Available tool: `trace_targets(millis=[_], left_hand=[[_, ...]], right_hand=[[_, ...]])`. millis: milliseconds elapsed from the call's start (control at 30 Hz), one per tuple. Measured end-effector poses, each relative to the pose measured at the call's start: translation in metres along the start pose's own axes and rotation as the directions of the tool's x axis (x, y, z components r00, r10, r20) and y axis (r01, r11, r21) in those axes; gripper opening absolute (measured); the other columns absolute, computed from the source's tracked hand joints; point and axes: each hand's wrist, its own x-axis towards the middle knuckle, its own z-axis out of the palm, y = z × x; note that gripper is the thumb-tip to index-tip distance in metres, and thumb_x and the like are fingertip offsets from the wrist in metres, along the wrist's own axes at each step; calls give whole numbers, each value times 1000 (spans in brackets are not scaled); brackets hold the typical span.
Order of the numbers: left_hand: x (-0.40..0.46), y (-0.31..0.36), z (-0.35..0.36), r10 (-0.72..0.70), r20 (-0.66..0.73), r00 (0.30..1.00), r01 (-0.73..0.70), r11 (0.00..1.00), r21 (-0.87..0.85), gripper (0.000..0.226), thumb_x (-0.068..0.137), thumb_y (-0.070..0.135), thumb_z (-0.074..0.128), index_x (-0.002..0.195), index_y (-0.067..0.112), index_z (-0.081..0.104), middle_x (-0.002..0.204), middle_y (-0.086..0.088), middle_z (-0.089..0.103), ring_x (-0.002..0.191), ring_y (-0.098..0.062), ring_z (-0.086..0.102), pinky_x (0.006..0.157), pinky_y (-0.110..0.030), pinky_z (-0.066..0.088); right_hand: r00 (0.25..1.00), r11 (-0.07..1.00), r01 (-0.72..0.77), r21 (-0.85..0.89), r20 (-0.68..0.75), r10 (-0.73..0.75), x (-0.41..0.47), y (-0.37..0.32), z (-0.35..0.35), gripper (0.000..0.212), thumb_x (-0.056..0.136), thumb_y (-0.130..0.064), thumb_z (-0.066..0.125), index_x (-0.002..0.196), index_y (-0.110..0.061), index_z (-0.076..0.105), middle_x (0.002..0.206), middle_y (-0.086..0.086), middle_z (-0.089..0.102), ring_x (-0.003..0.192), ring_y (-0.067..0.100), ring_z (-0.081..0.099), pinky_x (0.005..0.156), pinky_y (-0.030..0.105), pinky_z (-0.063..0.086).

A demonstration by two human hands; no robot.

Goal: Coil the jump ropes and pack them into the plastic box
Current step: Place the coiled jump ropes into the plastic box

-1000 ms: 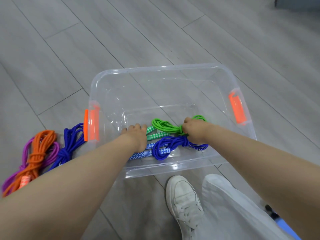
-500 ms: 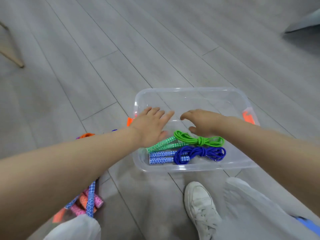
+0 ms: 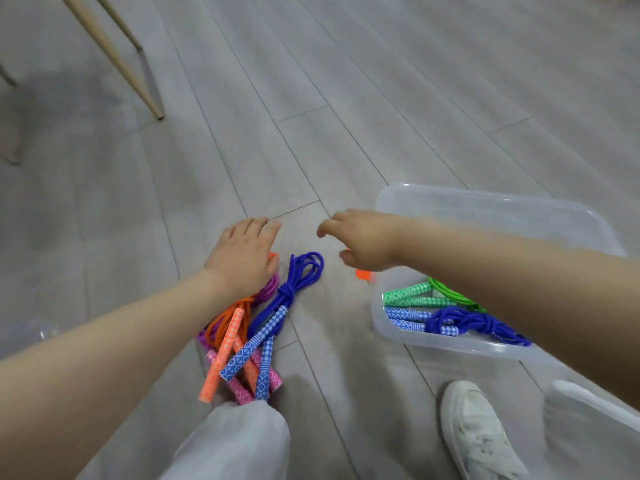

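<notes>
A clear plastic box (image 3: 398, 202) stands on the floor at the right. Inside it lie a coiled green jump rope (image 3: 415, 296) and a coiled blue jump rope (image 3: 460, 322), partly hidden by my right forearm. Left of the box lies a pile of coiled ropes: a blue one (image 3: 294, 289), an orange one (image 3: 228, 336) and a purple-pink one (image 3: 268, 292). My left hand (image 3: 242, 254) hovers over the top of that pile with fingers straight, holding nothing. My right hand (image 3: 363, 239) is in the air beside the box's left end, fingers loosely bent, empty.
Grey plank flooring runs all around. Wooden chair legs (image 3: 114, 53) slant at the upper left. My knee in light trousers (image 3: 239, 441) is just below the rope pile, and my white shoe (image 3: 478, 434) is below the box.
Both hands have let go of the ropes in the box and swung left out of it, toward the pile on the floor. The view has turned left.
</notes>
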Motion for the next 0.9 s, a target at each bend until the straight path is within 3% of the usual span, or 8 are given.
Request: trace_targets(millis=[100,200,333,467,567,733,800,900], left_hand=[[-14,-27,27,-128,93,987,134,989,-61,58,90,39,49,143,17,39,145,-10,43,132,-31,40,106,-43,33],[-24,-47,56,-275,268,923,334,919,-209,50,90,45,48,130,14,48,129,-17,54,118,-37,52,98,-44,44],[-42,-56,87,-349,461,816,514,803,-303,72,73,60,51,127,11,50,126,-18,57,115,-38,55,95,-42,46],[-59,-56,111,-382,479,790,561,765,-317,88,57,78,53,119,15,50,119,-13,57,111,-35,55,92,-44,48],[-66,-47,116,-424,441,791,579,752,-315,81,68,62,71,128,14,43,125,-13,49,117,-34,51,97,-44,45],[-70,-39,124,-421,428,800,572,751,-331,87,72,44,76,139,16,28,130,-11,38,119,-35,51,93,-45,46],[-71,-37,127,-423,432,797,569,765,-301,88,72,39,75,140,17,25,129,-11,36,117,-36,52,88,-45,46],[-71,-35,129,-432,427,795,572,767,-289,87,72,36,74,140,19,24,129,-10,35,112,-35,55,81,-43,48]], right_hand=[[999,999,19,29,41,-21,34,-24,22,55,90,-16,53,142,-20,37,139,8,45,127,28,43,103,41,39],[996,997,15,77,84,-22,63,-41,47,57,89,-11,52,143,-18,36,140,10,44,128,29,42,104,41,39],[990,989,-30,143,140,10,89,-49,77,59,89,-11,52,145,-18,33,143,10,41,128,29,43,103,38,39],[984,993,-27,114,178,7,107,-53,97,64,89,-11,53,147,-18,27,145,9,38,129,32,42,102,39,38],[989,998,23,63,142,-32,118,-62,106,74,88,-6,53,152,-17,17,157,8,22,132,32,37,105,40,36],[993,994,100,38,55,-102,136,-85,117,83,84,-1,56,154,-21,14,162,8,7,143,31,22,107,40,35],[983,983,177,-53,51,-174,141,-91,122,80,86,-5,56,153,-25,17,162,8,6,142,31,23,102,41,38],[957,934,281,-219,137,-256,141,-97,130,66,94,-15,48,153,-26,19,161,9,8,144,31,19,111,43,29]])
